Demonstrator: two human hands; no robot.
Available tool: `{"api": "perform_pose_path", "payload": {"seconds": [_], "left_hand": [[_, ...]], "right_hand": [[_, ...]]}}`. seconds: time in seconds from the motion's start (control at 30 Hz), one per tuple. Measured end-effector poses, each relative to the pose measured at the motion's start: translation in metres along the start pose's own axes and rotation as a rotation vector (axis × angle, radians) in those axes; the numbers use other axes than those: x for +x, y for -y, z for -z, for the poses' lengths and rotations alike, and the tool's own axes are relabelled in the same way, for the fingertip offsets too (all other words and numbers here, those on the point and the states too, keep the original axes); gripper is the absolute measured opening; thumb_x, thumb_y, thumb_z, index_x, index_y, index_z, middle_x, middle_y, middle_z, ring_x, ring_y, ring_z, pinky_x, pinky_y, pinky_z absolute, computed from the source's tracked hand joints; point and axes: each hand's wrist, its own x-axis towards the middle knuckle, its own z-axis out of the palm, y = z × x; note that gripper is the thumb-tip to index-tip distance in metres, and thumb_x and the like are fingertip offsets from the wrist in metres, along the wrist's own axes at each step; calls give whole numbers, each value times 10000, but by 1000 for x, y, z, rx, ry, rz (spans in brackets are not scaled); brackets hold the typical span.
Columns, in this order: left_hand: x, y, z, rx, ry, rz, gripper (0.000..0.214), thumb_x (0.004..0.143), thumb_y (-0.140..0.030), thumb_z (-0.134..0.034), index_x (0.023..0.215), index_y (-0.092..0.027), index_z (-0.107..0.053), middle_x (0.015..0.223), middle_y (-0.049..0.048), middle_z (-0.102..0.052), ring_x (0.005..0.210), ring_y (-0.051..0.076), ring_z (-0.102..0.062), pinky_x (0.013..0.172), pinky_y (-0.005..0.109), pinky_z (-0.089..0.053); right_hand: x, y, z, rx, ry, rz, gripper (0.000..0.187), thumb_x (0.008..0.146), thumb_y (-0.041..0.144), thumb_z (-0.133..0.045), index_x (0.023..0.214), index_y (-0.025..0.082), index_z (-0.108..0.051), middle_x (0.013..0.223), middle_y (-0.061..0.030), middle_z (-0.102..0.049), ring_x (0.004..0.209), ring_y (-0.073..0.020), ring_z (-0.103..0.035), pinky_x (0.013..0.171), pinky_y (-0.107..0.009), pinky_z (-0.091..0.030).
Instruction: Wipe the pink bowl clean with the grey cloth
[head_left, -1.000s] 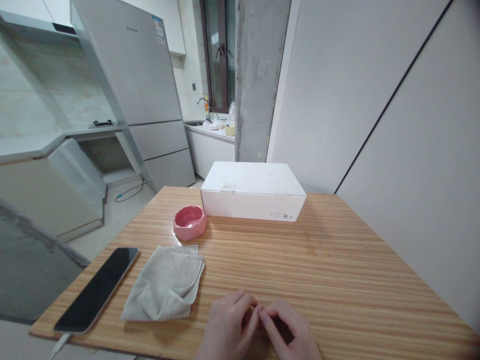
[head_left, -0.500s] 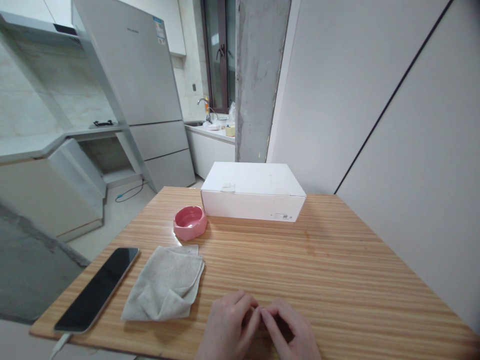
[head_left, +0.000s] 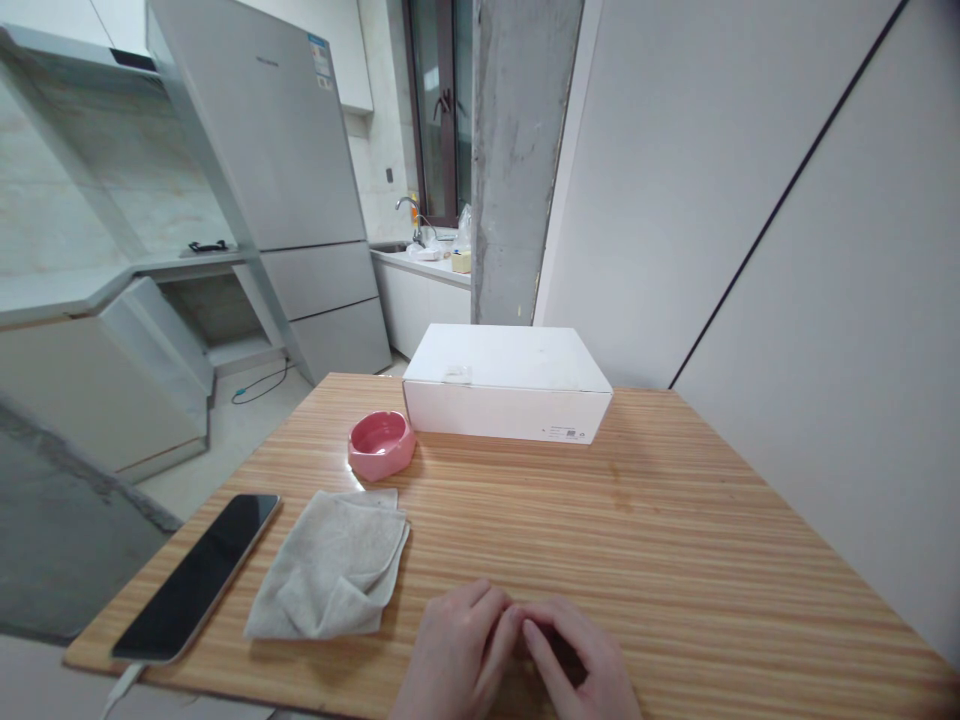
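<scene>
My left hand (head_left: 463, 645) rests at the near edge of the table with its fingers curled, thumb and forefinger close together. My right hand (head_left: 579, 655) lies beside it, thumb and forefinger bent toward each other around a dark hollow. The fingertips of both hands touch in the middle. No object shows between the fingers, though the palms are hidden. Left of my left hand, and apart from it, is a folded grey cloth (head_left: 330, 570). Beyond the cloth sits a pink faceted bowl (head_left: 381, 460).
A white box (head_left: 506, 408) stands at the table's far edge. At the left lies a black phone (head_left: 196, 580) with a white cable (head_left: 124, 688) plugged in. The wooden table (head_left: 660, 560) borders a white wall (head_left: 750, 150). A fridge (head_left: 262, 150) stands behind.
My hands stay in nearly the same place. My left thumb and forefinger have drawn closer together, narrowing the gap between them. The view has shifted very slightly.
</scene>
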Motion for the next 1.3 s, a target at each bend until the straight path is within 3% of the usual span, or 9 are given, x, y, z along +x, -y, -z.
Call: {"api": "perform_pose_path", "payload": {"seconds": [1.3], "left_hand": [[1, 3, -3, 71, -7, -36, 276, 950, -253, -378, 738, -212, -550, 733, 15, -631, 674, 150, -618, 588, 239, -374]], "right_hand": [[1, 0, 1, -38, -35, 72, 205, 888, 393, -566, 872, 270, -730, 830, -36, -743, 749, -170, -687, 724, -217, -553]]}}
